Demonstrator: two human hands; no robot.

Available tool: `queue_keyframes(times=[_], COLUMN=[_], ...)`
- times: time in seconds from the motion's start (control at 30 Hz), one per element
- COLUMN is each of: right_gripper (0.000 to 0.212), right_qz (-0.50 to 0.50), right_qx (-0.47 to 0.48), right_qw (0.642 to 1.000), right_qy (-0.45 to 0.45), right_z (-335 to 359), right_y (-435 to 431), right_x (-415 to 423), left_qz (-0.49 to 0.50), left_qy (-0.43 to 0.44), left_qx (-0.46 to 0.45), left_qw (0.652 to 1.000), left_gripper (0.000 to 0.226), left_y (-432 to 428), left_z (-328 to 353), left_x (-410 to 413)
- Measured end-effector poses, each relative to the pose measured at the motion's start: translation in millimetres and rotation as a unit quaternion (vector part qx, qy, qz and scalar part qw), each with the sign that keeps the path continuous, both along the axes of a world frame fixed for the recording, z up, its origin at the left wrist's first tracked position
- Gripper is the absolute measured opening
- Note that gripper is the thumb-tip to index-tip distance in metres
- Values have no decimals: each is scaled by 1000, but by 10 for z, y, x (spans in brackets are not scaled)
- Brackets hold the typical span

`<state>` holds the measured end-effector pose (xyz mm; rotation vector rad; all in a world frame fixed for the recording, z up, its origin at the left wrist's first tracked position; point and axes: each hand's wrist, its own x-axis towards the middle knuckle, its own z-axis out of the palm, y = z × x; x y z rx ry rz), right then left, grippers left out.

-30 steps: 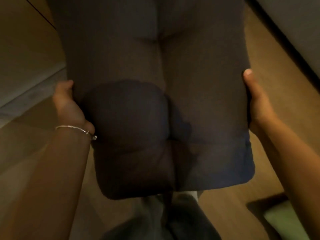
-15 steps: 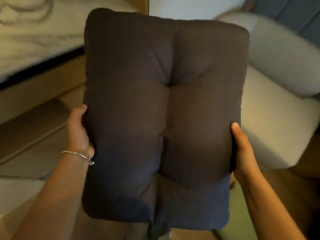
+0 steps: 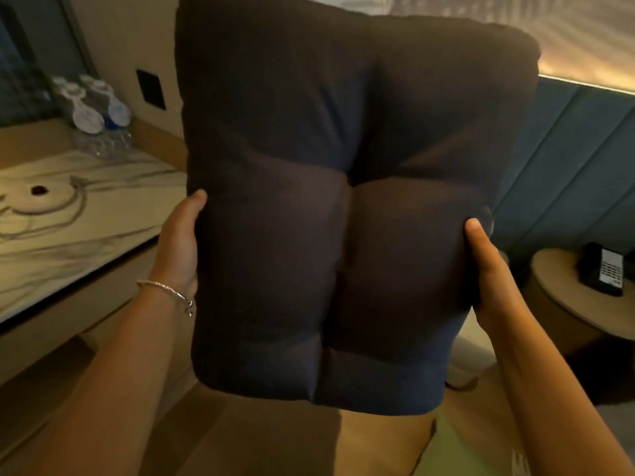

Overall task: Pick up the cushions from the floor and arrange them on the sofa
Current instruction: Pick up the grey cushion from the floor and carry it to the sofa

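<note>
The left hand [image 3: 180, 242] and right hand [image 3: 488, 269] clasp opposite edges of an upright dark tufted cushion [image 3: 336, 207]. Water bottles' [image 3: 92, 111] labels are too blurred to read.

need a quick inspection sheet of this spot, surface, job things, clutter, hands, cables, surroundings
surface: marble-look counter at left, wooden floor below
job's things: dark cushion held upright in the air; sofa not clearly seen
clutter: water bottles and a round white device on the counter; phone on a round side table
grippers: left hand and right hand grip the cushion's side edges; bracelet on the left wrist
cables: cord on the counter by the device
surroundings: blue padded wall panel at right
</note>
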<state>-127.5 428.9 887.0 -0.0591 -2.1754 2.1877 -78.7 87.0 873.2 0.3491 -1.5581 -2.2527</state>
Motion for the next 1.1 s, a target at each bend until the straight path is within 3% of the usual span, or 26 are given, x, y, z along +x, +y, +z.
queue_keyframes(times=[0.07,0.2,0.33,0.57,0.73,0.87,1.0,1.03,1.1], right_gripper=[81,53,70,73,30,72,33,33,67], right_qz=[-13,-39,-45,-49,-76,-83,-99,-94,-93], right_qx=[-2,-9,21,-5,5,-22,-28,-26,-30], right_qw=[1000,999,999,999,997,995,993,994,993], right_qy=[3,2,-12,-13,-23,-43,-58,-57,-64], right_z=[-9,-88,-145,-313,-491,-664,-831,-865,-945], right_y=[58,243,538,1025,1079,924,729,682,602], right_x=[12,3,-104,-256,-463,-758,-1108,-1212,-1368], left_qz=[-24,-48,-85,-114,-100,-91,-83,-83,-90], left_qy=[-11,-19,-33,-62,-78,-103,-117,-117,-120], left_qx=[-33,-44,-52,-70,-113,-125,-109,-112,-114], left_qw=[999,998,994,989,985,983,984,983,982], left_gripper=[42,48,56,34,28,28,39,44,47], left_y=[74,258,465,905,995,877,719,667,600], left_z=[33,35,-2,-80,-181,-313,-461,-502,-589], left_x=[-53,-218,-449,-945,-1261,-1575,-1995,-2128,-2339])
